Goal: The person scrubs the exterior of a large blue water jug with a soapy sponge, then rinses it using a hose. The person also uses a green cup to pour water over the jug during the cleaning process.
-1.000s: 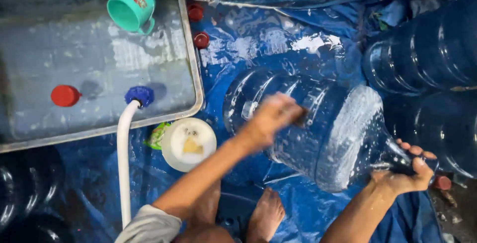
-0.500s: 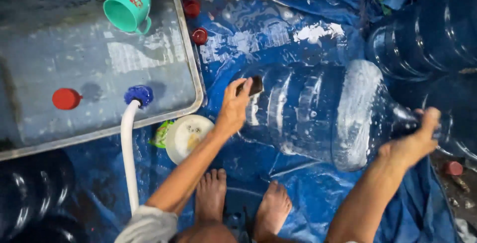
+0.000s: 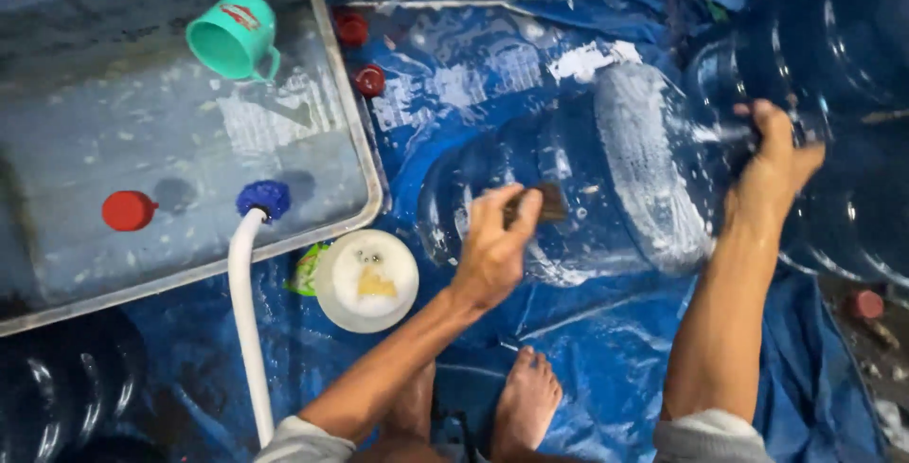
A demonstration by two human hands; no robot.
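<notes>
While water stands in the shallow metal tray (image 3: 365, 155) at far left, a teal plastic cup (image 3: 230, 39) lies tipped in it, with a red cap (image 3: 128, 209) floating nearer and a white hose (image 3: 248, 316) with a blue end (image 3: 264, 198) hooked over the near rim. Just right of the hose, a round white tub (image 3: 367, 279) of soapy stuff sits on the wet blue tarpaulin (image 3: 587, 359), and two more red caps (image 3: 367, 80) lie beyond the tray's corner. At centre, the left hand (image 3: 492, 250) presses a small dark scrubber (image 3: 547, 205) against the side of a large clear water bottle (image 3: 578, 174) lying on its side, fingers closed around the scrubber. Suds whiten the bottle's shoulder. At right, the right hand (image 3: 775, 165) wraps around the bottle's neck, fingers clamped on it, steadying it. Other big bottles (image 3: 843, 27) crowd the far right. A bare foot (image 3: 525, 401) shows near the bottom edge. The step in hand looks to be scrubbing the outside wall; working round the whole surface likely calls for rolling the bottle by its neck while the scrubber keeps contact.
</notes>
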